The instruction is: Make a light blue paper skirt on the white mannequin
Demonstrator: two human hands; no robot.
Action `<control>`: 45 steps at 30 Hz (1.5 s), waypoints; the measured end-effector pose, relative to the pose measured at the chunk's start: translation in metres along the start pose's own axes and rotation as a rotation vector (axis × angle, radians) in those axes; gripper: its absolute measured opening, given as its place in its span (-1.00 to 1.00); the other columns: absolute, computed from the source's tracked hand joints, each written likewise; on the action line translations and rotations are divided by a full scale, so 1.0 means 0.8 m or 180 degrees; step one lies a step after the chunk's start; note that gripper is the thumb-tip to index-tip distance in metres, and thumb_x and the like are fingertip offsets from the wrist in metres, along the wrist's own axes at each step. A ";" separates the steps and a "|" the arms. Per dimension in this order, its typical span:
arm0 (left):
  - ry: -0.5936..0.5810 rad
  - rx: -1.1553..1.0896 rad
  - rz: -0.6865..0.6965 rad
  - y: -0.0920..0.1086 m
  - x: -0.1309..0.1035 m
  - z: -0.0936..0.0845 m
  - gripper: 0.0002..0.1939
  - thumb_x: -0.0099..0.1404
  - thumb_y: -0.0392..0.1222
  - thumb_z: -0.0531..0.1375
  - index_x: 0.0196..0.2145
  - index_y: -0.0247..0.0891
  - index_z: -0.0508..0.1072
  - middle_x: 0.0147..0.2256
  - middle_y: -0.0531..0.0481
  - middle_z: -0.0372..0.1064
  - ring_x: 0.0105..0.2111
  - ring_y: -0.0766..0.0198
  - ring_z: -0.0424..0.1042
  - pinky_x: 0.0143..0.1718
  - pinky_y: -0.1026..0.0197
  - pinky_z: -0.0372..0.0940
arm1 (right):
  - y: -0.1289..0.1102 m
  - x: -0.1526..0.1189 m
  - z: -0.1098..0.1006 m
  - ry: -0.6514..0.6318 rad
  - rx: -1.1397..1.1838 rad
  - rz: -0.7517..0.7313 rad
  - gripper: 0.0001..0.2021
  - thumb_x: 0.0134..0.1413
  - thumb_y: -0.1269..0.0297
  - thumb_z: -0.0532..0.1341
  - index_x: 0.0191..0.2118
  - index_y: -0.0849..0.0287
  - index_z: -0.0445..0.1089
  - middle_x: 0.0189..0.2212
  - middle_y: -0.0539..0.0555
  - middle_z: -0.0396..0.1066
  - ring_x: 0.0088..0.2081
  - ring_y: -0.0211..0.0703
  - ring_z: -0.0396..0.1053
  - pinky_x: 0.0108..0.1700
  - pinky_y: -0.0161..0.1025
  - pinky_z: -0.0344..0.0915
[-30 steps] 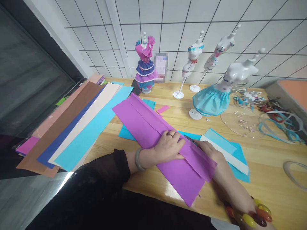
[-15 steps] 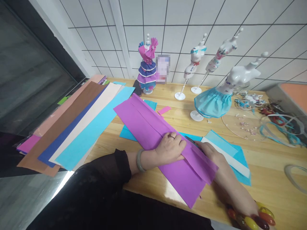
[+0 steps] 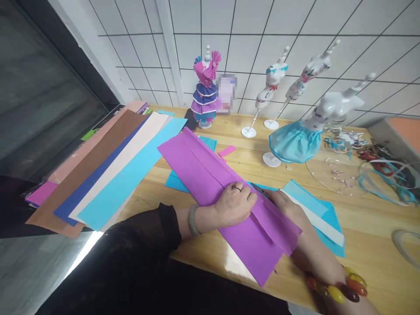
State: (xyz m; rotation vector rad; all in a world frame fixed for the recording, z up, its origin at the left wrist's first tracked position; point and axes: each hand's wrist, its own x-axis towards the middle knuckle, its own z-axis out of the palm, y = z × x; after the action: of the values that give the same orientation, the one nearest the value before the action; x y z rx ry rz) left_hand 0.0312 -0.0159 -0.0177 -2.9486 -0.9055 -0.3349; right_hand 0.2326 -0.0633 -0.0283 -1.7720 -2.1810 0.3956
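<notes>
A long sheet of purple crepe paper (image 3: 190, 162) lies slantwise in front of me, with a long slit or fold line along it and its near right part folded over. My left hand (image 3: 236, 203) is closed on the middle of the sheet, fingers curled at the fold. Beyond the sheet's far edge, my right hand (image 3: 288, 210) is closed around scissors (image 3: 257, 188); only a dark blade shows, lying against the paper. The folded flap partly covers the right hand's wrist side. Blue paper (image 3: 177, 181) is partly hidden beneath the purple sheet.
Brown, navy, cream and blue paper strips (image 3: 131, 170) fan out at left. Behind stand a dressed mini mannequin (image 3: 205, 94), two slim mannequins (image 3: 275, 78) and one in a blue skirt (image 3: 295, 142). Beads and ribbons (image 3: 387, 175) lie at right, near blue and white sheets (image 3: 323, 218).
The view has shifted slightly, so the background sits a little farther right. My right hand and the scissors have edged slightly left along the purple paper. My left hand keeps its grip.
</notes>
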 end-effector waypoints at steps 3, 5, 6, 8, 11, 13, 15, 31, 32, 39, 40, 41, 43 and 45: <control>-0.0012 0.0019 0.0015 0.001 -0.001 0.000 -0.85 0.26 -0.32 0.00 -0.23 -0.32 0.32 -0.28 -0.14 0.30 -0.21 0.10 0.28 -0.16 0.10 0.22 | 0.002 0.001 0.003 0.0009 -0.0112 -0.0073 -0.64 0.18 0.31 0.02 0.08 0.15 0.27 -0.08 0.22 0.42 -0.05 0.06 0.42 -0.08 -0.05 0.39; -0.0026 0.0047 0.0000 0.001 -0.002 0.001 -0.84 0.26 -0.33 0.00 -0.23 -0.31 0.33 -0.28 -0.15 0.30 -0.21 0.10 0.28 -0.18 0.09 0.22 | 0.005 0.001 0.005 0.0025 -0.0126 -0.0083 -0.63 0.19 0.29 0.01 0.09 0.15 0.27 -0.08 0.22 0.42 -0.05 0.05 0.43 -0.09 -0.05 0.39; -0.0024 0.0062 -0.0010 0.001 -0.002 0.002 -0.84 0.27 -0.33 -0.01 -0.24 -0.31 0.33 -0.28 -0.15 0.30 -0.21 0.09 0.28 -0.19 0.09 0.22 | 0.007 0.001 0.006 0.0034 -0.0113 -0.0082 -0.64 0.19 0.29 0.01 0.09 0.15 0.27 -0.09 0.21 0.43 -0.06 0.04 0.44 -0.09 -0.06 0.39; 0.0001 0.0086 -0.0028 0.002 -0.002 0.004 -0.83 0.28 -0.35 -0.02 -0.24 -0.29 0.33 -0.28 -0.13 0.31 -0.21 0.09 0.29 -0.21 0.09 0.23 | 0.009 0.001 0.007 0.0032 -0.0064 -0.0102 -0.63 0.17 0.29 0.02 0.08 0.15 0.27 -0.10 0.21 0.44 -0.08 0.04 0.44 -0.09 -0.06 0.39; 0.0003 0.0093 -0.0056 0.002 -0.001 0.006 -0.82 0.30 -0.35 -0.03 -0.23 -0.27 0.34 -0.28 -0.12 0.32 -0.21 0.10 0.30 -0.22 0.09 0.23 | 0.010 0.000 0.007 0.0051 -0.0027 -0.0159 -0.62 0.12 0.31 0.05 0.07 0.15 0.29 -0.11 0.21 0.45 -0.08 0.05 0.44 -0.08 -0.05 0.39; -0.0009 0.0072 -0.0075 0.002 -0.001 0.008 -0.82 0.31 -0.34 -0.03 -0.23 -0.26 0.35 -0.27 -0.13 0.32 -0.21 0.11 0.30 -0.21 0.08 0.23 | 0.007 0.000 0.005 0.0103 -0.0047 -0.0146 -0.61 0.10 0.31 0.05 0.05 0.17 0.31 -0.11 0.22 0.46 -0.08 0.06 0.45 -0.10 -0.04 0.39; 0.0016 0.0046 -0.0069 0.002 -0.001 0.009 -0.83 0.31 -0.34 -0.02 -0.24 -0.26 0.35 -0.28 -0.12 0.32 -0.21 0.11 0.29 -0.19 0.06 0.22 | 0.003 0.000 0.002 0.0108 -0.0025 -0.0110 -0.62 0.09 0.31 0.05 0.04 0.17 0.32 -0.11 0.21 0.47 -0.09 0.06 0.45 -0.11 -0.05 0.40; -0.0103 0.0030 -0.0076 0.002 -0.001 0.004 -0.84 0.31 -0.34 -0.02 -0.25 -0.28 0.35 -0.24 -0.14 0.33 -0.19 0.09 0.28 -0.18 0.04 0.21 | 0.008 0.015 0.005 0.0045 0.0052 -0.0174 -0.62 0.16 0.35 0.01 0.09 0.15 0.28 -0.11 0.21 0.45 -0.08 0.03 0.45 -0.07 -0.04 0.37; -0.0105 0.0037 -0.0077 0.002 -0.001 0.004 -0.83 0.31 -0.34 -0.03 -0.25 -0.29 0.35 -0.24 -0.14 0.33 -0.18 0.09 0.28 -0.19 0.04 0.21 | 0.009 0.017 0.006 0.0042 0.0036 -0.0179 -0.62 0.15 0.35 0.01 0.08 0.16 0.28 -0.12 0.21 0.46 -0.09 0.04 0.45 -0.07 -0.04 0.38; -0.0103 0.0081 -0.0053 0.003 -0.001 0.006 -0.83 0.31 -0.34 -0.03 -0.24 -0.28 0.34 -0.22 -0.14 0.33 -0.17 0.09 0.28 -0.21 0.07 0.22 | 0.002 0.014 0.002 0.0103 0.0083 -0.0125 -0.62 0.12 0.36 0.01 0.05 0.13 0.30 -0.16 0.19 0.47 -0.17 0.01 0.48 -0.12 -0.06 0.40; -0.0109 0.0091 -0.0047 0.003 -0.002 0.006 -0.83 0.31 -0.34 -0.03 -0.24 -0.28 0.34 -0.22 -0.14 0.33 -0.18 0.09 0.28 -0.22 0.08 0.22 | 0.000 0.013 0.002 0.0123 0.0078 -0.0122 -0.62 0.12 0.36 0.01 0.05 0.13 0.30 -0.16 0.19 0.47 -0.16 0.01 0.47 -0.12 -0.06 0.40; -0.0108 0.0092 -0.0047 0.003 -0.002 0.006 -0.84 0.31 -0.34 -0.03 -0.25 -0.29 0.34 -0.23 -0.15 0.33 -0.18 0.10 0.28 -0.22 0.08 0.22 | 0.000 0.013 0.002 0.0136 0.0068 -0.0121 -0.62 0.11 0.36 0.01 0.05 0.14 0.30 -0.15 0.19 0.47 -0.15 0.02 0.47 -0.11 -0.05 0.39; -0.0084 0.0069 -0.0046 0.003 -0.002 0.006 -0.85 0.29 -0.34 -0.02 -0.26 -0.29 0.33 -0.25 -0.15 0.33 -0.19 0.09 0.29 -0.23 0.08 0.22 | -0.001 0.011 0.002 0.0131 0.0034 -0.0118 -0.61 0.12 0.35 0.00 0.05 0.17 0.30 -0.14 0.21 0.46 -0.14 0.03 0.47 -0.11 -0.05 0.39; -0.0045 0.0034 -0.0042 0.002 -0.002 0.007 -0.85 0.28 -0.35 -0.01 -0.27 -0.29 0.33 -0.26 -0.14 0.33 -0.20 0.09 0.29 -0.24 0.08 0.23 | -0.001 0.010 0.003 0.0084 0.0019 -0.0137 -0.61 0.12 0.36 0.00 0.06 0.19 0.30 -0.12 0.22 0.46 -0.12 0.03 0.46 -0.10 -0.05 0.39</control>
State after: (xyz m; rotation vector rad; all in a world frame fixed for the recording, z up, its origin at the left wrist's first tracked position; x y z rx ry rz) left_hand 0.0322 -0.0176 -0.0235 -2.9402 -0.9256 -0.3091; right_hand 0.2294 -0.0553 -0.0298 -1.7144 -2.1933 0.3662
